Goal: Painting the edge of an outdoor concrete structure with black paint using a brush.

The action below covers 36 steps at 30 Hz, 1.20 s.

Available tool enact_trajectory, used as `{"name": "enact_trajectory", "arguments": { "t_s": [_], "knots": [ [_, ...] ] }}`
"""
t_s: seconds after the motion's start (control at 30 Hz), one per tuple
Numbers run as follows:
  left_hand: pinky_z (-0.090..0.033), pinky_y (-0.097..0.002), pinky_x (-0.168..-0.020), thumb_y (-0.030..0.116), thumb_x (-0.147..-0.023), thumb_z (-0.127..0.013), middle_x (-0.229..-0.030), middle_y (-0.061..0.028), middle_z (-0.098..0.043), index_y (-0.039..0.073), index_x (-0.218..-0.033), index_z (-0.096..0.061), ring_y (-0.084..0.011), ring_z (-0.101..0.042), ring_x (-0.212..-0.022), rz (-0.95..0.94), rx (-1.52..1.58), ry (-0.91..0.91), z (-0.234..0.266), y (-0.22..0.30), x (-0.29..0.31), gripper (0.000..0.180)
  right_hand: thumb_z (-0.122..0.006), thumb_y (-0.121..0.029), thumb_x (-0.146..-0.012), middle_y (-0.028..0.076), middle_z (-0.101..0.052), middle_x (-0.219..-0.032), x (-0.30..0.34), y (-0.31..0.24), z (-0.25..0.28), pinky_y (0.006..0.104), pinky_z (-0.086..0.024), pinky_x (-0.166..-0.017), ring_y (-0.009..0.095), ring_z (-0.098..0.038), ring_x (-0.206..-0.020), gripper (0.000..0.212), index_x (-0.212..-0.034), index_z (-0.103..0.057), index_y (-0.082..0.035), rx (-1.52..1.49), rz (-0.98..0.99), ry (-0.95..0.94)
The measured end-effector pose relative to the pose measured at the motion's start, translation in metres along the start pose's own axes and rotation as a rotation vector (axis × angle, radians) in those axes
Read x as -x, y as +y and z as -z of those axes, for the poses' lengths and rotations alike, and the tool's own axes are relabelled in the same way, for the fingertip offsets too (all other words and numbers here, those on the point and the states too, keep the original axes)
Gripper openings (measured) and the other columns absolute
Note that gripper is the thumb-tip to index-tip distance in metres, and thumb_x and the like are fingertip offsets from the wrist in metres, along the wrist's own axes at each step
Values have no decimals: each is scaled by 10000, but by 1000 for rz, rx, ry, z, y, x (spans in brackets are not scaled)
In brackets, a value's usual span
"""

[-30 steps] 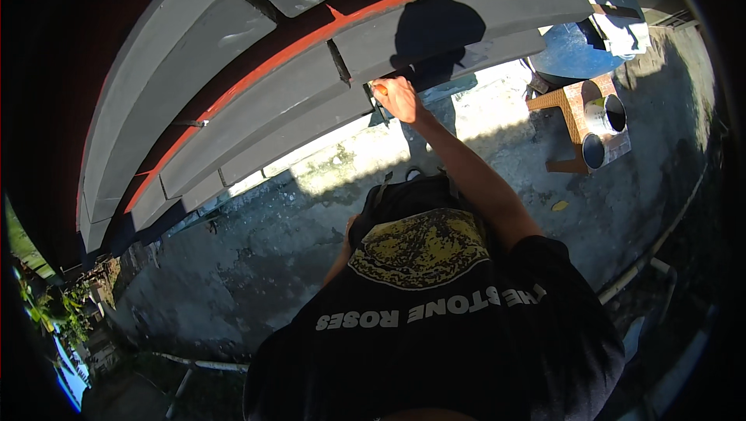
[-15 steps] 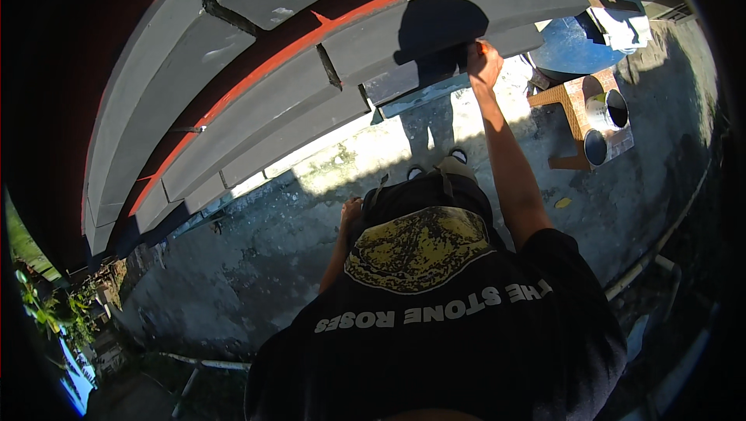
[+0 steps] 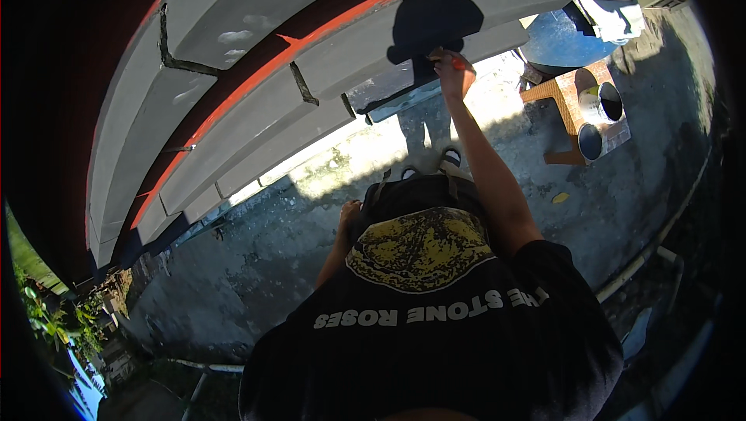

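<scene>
My right hand [image 3: 453,77] is raised to the lower grey board [image 3: 505,40] of the stepped eave, with its fingers closed. It grips a small paintbrush with an orange handle [image 3: 461,65], mostly covered by the fingers. The shadow of my head falls on the boards just above that hand. Down by my waist is my left hand [image 3: 351,210], close against my dark shorts. Its fingers are largely hidden there, and nothing can be seen in it.
Two paint pots, a white bucket [image 3: 592,108] and a smaller can [image 3: 583,145], stand on a brown stool [image 3: 571,102] at the right. Behind is a large blue drum [image 3: 563,40]. Red trim [image 3: 342,17] runs between the grey boards. A pipe [image 3: 637,269] crosses the lower right.
My right hand has moved left and slightly down along the lower board, the orange handle now showing. The view has shifted a little; my left hand stays by my waist.
</scene>
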<state>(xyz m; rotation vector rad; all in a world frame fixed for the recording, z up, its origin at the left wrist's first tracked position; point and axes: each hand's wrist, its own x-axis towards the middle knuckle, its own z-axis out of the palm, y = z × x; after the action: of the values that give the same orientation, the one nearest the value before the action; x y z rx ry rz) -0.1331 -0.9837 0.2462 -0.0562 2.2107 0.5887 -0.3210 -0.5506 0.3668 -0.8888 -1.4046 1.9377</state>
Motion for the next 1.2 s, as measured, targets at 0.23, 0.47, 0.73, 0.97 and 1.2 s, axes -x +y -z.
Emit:
{"name": "enact_trajectory", "arguments": {
  "t_s": [0.23,0.47,0.73,0.97,1.2],
  "knots": [
    [-499,-408,-890,341,-827,-588,-1139,-183,-667,74,-1097,-696,-357,-630,-1071,-54,68,152,-22,27,-43,394,-640,-86,-822,85,-677,-657,67,41,-40,259,-548,-564,140,-682,-601,118,-816,-683,23,93,-47,-190],
    [-498,-407,-890,340,-826,-589,-1144,-181,-665,76,-1093,-697,-356,-629,-1073,-107,76,349,-48,9,-58,391,-685,-176,-806,106,-722,-760,88,40,-74,273,-555,-672,174,-700,-673,165,-847,-735,-24,319,102,-408],
    [-519,-369,-843,305,-823,-609,-1149,-129,-678,74,-1072,-709,-299,-663,-1001,27,14,89,-9,-6,-8,353,-716,-176,-770,180,-675,-724,33,-2,-34,380,-546,-664,326,-695,-714,174,-842,-697,-19,544,328,-160],
    [-527,-365,-830,301,-840,-622,-1122,-149,-686,63,-1094,-700,-285,-675,-976,-36,-62,32,19,-12,11,357,-698,-184,-796,221,-648,-790,58,-7,-58,447,-528,-679,412,-640,-780,189,-844,-652,-7,929,560,-391],
    [-527,-366,-828,302,-844,-619,-1118,-151,-686,60,-1097,-698,-284,-676,-972,5,71,26,41,-43,17,360,-636,-128,-780,170,-636,-843,134,73,-120,468,-483,-670,366,-610,-786,279,-1040,-639,-30,992,813,-698]
  ]
}}
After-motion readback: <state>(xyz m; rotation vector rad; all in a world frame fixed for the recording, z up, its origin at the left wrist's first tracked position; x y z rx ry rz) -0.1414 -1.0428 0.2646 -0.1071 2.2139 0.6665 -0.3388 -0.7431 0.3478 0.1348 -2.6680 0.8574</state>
